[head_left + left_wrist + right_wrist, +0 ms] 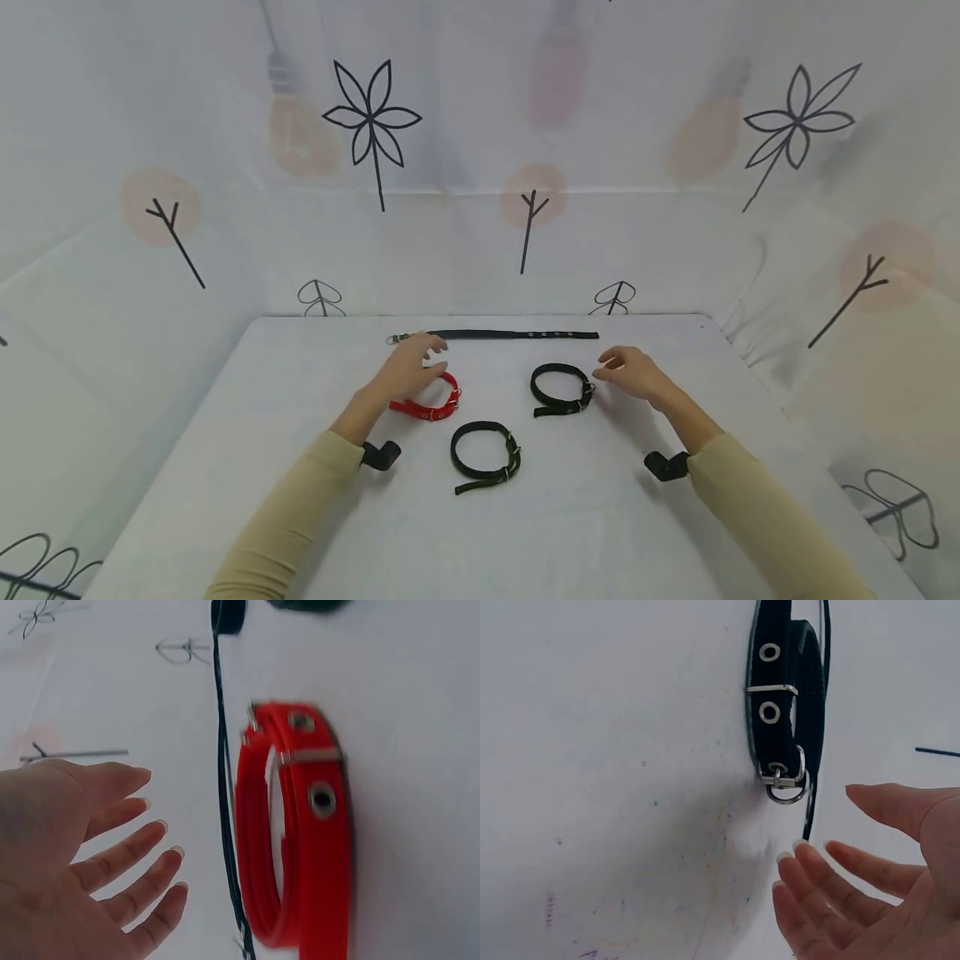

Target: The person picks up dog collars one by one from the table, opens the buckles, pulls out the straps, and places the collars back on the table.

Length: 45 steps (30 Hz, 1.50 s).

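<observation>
My left hand (411, 367) hovers over the red collar (442, 411), fingers relaxed and holding nothing. In the left wrist view that collar (324, 847) is buckled into a loop, with metal eyelets and a keeper, apart from the fingertips. My right hand (632, 372) is just right of a buckled black collar (555, 407), its fingers loosely bent with nothing between them. The right wrist view shows this collar's (769, 675) buckle and D-ring close beyond the fingertips. A straight, unbuckled black collar (510, 334) lies at the back, its buckle end partly behind the left hand.
Another buckled dark collar (480, 475), greenish in places, lies nearer the front, between the forearms. All the collars rest on a white-covered table (570, 533). A printed white cloth (465, 250) rises behind the back edge and along both sides.
</observation>
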Motion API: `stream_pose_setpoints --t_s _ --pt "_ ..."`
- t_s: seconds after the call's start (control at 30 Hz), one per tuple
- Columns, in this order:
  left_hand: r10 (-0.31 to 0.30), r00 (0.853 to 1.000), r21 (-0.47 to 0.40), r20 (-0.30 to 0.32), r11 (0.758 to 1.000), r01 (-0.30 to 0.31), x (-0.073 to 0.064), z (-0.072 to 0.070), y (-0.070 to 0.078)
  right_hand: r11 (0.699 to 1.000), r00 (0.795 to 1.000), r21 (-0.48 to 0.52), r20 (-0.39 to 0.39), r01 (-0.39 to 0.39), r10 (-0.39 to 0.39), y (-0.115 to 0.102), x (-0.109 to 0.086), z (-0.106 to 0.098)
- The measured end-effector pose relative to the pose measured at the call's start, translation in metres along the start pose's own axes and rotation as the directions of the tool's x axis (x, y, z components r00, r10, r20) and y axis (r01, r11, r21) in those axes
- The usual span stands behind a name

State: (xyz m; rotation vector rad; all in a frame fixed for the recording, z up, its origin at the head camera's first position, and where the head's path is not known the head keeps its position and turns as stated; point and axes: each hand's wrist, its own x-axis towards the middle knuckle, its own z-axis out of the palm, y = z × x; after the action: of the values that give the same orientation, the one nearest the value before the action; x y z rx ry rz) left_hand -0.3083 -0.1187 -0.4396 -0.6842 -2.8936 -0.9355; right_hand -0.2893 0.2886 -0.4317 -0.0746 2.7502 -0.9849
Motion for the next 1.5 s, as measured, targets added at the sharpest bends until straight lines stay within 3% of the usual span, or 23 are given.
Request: stream_pose_setpoints --t_s 0.4,0.67,0.8,1.0,1.2,1.37,1.5 --pt "0.121 0.980 -0.089 0.158 0.990 -0.108 0.018 0.040 0.053 1.000 1.000 -0.015 0.028 0.012 -0.012 -0.001 -0.011 0.007" --pt "0.116 0.966 -0.152 0.230 0.985 -0.082 0.026 0.063 0.070 1.000 0.999 -0.013 0.027 0.018 -0.017 0.001 -0.014 0.016" --pt "0.074 0.962 -0.198 0.261 0.980 -0.021 0.031 0.073 0.076 0.999 1.000 -0.030 0.006 0.023 -0.023 0.000 -0.015 0.018" --pt "-0.020 0.965 -0.167 0.263 0.984 0.066 0.041 0.085 0.087 1.000 1.000 -0.019 0.008 0.010 -0.009 -0.004 -0.014 0.020" --pt "-0.135 0.966 -0.172 0.220 0.970 0.174 0.052 0.098 0.093 0.999 0.999 -0.015 -0.017 -0.037 0.037 -0.003 -0.006 0.026" --pt "-0.199 0.968 -0.185 0.151 0.957 0.226 0.056 0.110 0.095 0.996 0.996 0.018 -0.015 -0.085 0.085 -0.004 -0.002 0.032" --pt "-0.232 0.961 -0.232 0.150 0.937 0.262 0.057 0.115 0.099 0.995 0.995 0.024 -0.024 -0.094 0.094 -0.006 -0.002 0.033"
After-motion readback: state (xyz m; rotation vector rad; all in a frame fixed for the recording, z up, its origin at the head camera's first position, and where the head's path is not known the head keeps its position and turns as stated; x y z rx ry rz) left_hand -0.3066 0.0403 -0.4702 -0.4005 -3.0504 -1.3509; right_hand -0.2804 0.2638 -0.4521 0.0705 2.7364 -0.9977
